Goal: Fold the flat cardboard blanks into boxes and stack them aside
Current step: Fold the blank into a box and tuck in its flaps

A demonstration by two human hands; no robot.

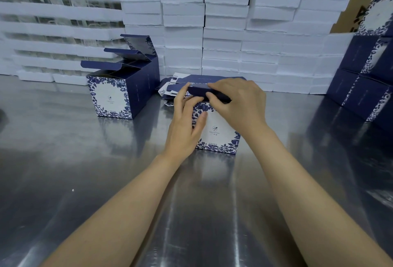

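hands: left (187,122) and right (238,100) both pinch box (219,134) top flap (204,91).

This is a packing room. White foam trays (223,32) are piled high at the far side. Blue boxes (365,79) are stacked on the right of a shiny metal table (63,160).
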